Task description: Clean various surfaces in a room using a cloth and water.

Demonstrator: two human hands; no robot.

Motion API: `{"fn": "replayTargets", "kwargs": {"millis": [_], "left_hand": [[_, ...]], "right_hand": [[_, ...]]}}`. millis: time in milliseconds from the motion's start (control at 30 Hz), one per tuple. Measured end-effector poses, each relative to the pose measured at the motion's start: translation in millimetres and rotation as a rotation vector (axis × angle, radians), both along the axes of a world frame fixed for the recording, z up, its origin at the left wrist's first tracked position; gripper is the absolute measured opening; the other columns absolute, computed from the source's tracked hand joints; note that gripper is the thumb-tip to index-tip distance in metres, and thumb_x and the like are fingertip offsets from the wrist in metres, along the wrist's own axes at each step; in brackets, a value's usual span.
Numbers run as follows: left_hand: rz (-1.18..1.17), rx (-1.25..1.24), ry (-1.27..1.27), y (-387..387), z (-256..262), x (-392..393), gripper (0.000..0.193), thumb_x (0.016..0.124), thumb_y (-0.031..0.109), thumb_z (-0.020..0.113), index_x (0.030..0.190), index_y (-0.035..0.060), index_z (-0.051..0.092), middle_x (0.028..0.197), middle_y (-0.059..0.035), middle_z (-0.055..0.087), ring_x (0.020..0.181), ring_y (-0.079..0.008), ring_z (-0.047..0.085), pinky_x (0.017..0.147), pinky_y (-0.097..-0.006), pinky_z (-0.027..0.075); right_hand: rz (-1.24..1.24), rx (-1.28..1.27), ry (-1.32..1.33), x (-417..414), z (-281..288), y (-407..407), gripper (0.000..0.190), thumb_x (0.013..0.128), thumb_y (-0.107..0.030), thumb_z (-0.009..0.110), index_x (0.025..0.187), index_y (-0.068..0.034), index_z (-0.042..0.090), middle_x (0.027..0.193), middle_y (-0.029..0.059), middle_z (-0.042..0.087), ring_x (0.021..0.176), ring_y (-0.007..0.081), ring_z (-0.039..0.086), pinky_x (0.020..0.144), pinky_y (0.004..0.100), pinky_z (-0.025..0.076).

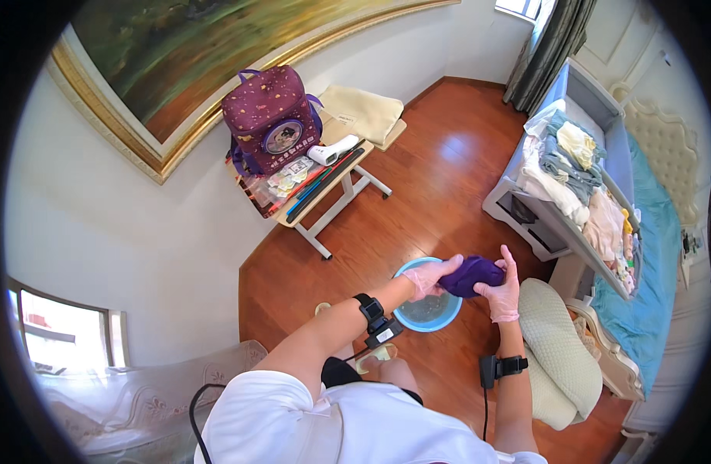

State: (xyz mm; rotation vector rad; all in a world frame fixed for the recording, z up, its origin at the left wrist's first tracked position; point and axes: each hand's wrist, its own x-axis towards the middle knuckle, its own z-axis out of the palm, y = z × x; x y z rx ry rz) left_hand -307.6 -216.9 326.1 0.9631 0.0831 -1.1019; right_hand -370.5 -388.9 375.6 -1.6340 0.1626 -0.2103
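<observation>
Between my two gloved hands is a bunched dark purple cloth (472, 276). My left hand (430, 277), in a thin pink glove, grips its left end above a light blue basin (429, 325). The right end is in my right hand (501, 291), gloved the same way, with its thumb on the cloth and a finger pointing up. Cloudy water (423, 308) with some bubbles shows in the basin, which stands on the wooden floor below. My left hand and forearm hide part of the basin's rim.
A wheeled side table (335, 188) bears a purple backpack (271, 119), pens and a white handheld device (332, 151). At right stand a crib (506, 200) piled with clothes and a bed (651, 243). Pale cushions (558, 342) lie right of my right hand.
</observation>
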Motion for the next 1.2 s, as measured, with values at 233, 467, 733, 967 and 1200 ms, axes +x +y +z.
{"fn": "replayTargets", "kwargs": {"millis": [233,467,733,967,1200], "left_hand": [[0.438,0.073,0.365,1.4,55.3,9.4,0.041,0.079,0.049,0.062,0.093,0.0106,0.060,0.094,-0.0079,0.064,0.084,-0.0211,0.061,0.078,-0.0351,0.050],[0.486,-0.012,0.534,32.4,90.1,21.4,0.044,0.079,0.052,0.060,0.093,0.0099,0.060,0.096,-0.0080,0.064,0.083,-0.0247,0.060,0.077,-0.0403,0.049],[0.528,-0.047,-0.091,68.0,40.5,54.5,0.046,0.082,0.026,0.065,0.117,0.0032,0.046,0.102,-0.0084,0.057,0.088,-0.0179,0.057,0.070,-0.0328,0.050],[0.215,0.331,-0.840,125.1,51.3,101.4,0.039,0.075,0.028,0.072,0.099,0.0012,0.058,0.089,-0.0092,0.063,0.076,-0.0163,0.059,0.063,-0.0305,0.047],[0.125,0.520,-0.921,174.1,64.8,122.8,0.035,0.072,0.031,0.072,0.089,0.0036,0.059,0.087,-0.0115,0.063,0.084,-0.0220,0.060,0.075,-0.0333,0.046]], "right_hand": [[0.202,-0.631,-0.256,-10.7,74.1,55.9,0.045,0.051,0.002,0.074,0.093,-0.011,0.065,0.077,0.0076,0.052,0.073,0.0238,0.053,0.069,0.0321,0.044],[0.096,-0.582,-0.592,-32.6,52.1,79.2,0.051,0.054,0.008,0.071,0.100,-0.009,0.058,0.088,0.0085,0.051,0.085,0.0230,0.053,0.075,0.0318,0.043],[-0.252,0.342,0.356,81.8,37.5,75.5,0.037,0.077,0.000,0.063,0.112,-0.001,0.053,0.100,0.0103,0.059,0.089,0.0192,0.059,0.078,0.0284,0.049],[0.139,0.204,0.250,124.1,43.5,139.8,0.047,0.069,0.002,0.070,0.113,0.001,0.052,0.104,0.0101,0.058,0.095,0.0184,0.056,0.085,0.0287,0.045],[0.236,0.282,0.141,161.7,55.7,169.5,0.057,0.068,0.006,0.068,0.120,0.000,0.048,0.107,0.0097,0.058,0.100,0.0196,0.055,0.091,0.0311,0.041]]}}
